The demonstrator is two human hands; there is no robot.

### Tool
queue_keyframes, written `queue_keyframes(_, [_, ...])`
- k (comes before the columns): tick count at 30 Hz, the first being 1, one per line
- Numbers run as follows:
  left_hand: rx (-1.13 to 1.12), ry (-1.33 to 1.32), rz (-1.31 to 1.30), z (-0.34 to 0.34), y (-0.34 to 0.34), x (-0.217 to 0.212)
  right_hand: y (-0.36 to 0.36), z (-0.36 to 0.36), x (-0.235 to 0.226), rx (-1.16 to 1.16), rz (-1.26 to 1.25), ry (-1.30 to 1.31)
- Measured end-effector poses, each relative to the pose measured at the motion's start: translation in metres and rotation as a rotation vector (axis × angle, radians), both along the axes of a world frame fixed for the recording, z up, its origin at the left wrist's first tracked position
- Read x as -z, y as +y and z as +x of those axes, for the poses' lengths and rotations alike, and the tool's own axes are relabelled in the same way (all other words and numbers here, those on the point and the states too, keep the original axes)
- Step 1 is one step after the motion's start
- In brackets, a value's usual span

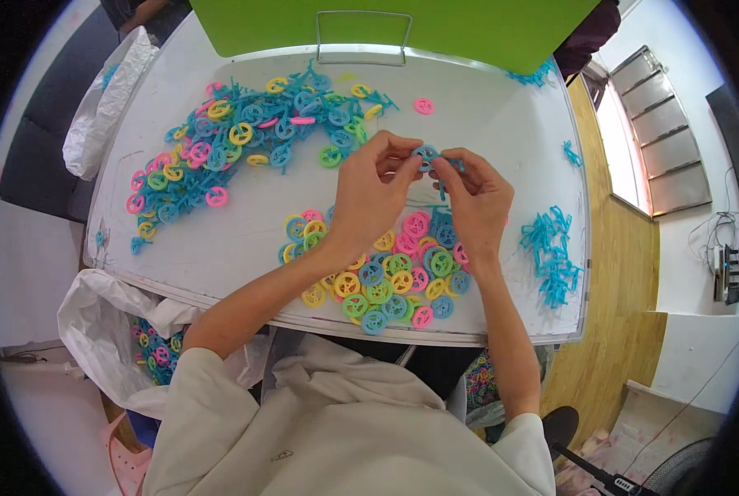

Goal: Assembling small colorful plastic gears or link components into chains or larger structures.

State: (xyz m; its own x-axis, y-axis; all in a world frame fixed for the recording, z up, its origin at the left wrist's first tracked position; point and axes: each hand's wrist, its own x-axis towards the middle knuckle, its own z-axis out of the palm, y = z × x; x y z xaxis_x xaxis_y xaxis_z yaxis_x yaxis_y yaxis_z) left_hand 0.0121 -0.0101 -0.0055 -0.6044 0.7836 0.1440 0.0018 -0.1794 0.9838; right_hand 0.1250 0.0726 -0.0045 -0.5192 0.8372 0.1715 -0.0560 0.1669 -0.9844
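Over the middle of the white table [485, 99], my left hand [371, 183] pinches a small blue plastic wheel [426, 155] between thumb and fingers. My right hand [475, 202] pinches a teal branched plastic piece [443, 190] at the wheel's right side; fingers partly hide where the two meet. Below my hands lies a heap of loose wheels [377, 291] in pink, yellow, green and blue. Farther left spreads a larger pile of wheels mixed with teal pieces [245, 124]. A group of teal branched pieces [553, 260] lies near the right edge.
A green board [501, 33] with a wire handle [361, 62] stands along the far edge. One pink wheel [423, 106] lies alone beyond my hands. A white sack [97, 331] holding more coloured parts stands by the near left corner. Another white bag [109, 99] rests at far left.
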Motion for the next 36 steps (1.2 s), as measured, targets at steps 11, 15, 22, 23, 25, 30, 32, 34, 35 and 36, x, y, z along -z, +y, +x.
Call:
queue_keyframes(11, [-0.041,0.14,0.151,0.008,0.0,-0.007,0.009,0.008,-0.007,-0.064,-0.091,-0.014])
queue_keyframes(15, [-0.002,0.588,0.125,0.011,0.001,-0.002,0.005,0.005,-0.015,-0.105,-0.296,0.281])
queue_keyframes(22, [0.336,1.015,-0.108,0.023,-0.008,0.008,0.04,0.025,-0.003,-0.06,-0.477,0.395])
queue_keyframes(23, [0.338,1.014,-0.108,0.025,-0.006,0.009,0.044,0.028,0.0,-0.052,-0.458,0.37])
queue_keyframes(25, [0.395,0.999,-0.199,0.028,-0.004,0.009,0.044,0.029,-0.001,-0.046,-0.439,0.346])
queue_keyframes(30, [0.453,1.089,-0.155,0.028,-0.004,0.016,0.033,0.025,-0.016,-0.029,-0.3,0.082])
queue_keyframes(32, [0.451,1.107,-0.141,0.028,-0.004,0.018,0.036,0.027,-0.011,-0.058,-0.27,0.061])
queue_keyframes(34, [0.409,1.087,-0.045,0.027,-0.004,0.017,0.041,0.031,-0.006,-0.089,-0.241,0.039])
queue_keyframes(35, [0.406,1.087,-0.046,0.026,-0.004,0.015,0.043,0.032,-0.005,-0.081,-0.195,-0.01])
queue_keyframes(36, [0.35,1.024,-0.002,0.026,-0.004,0.013,0.045,0.032,-0.004,-0.072,-0.148,-0.059])
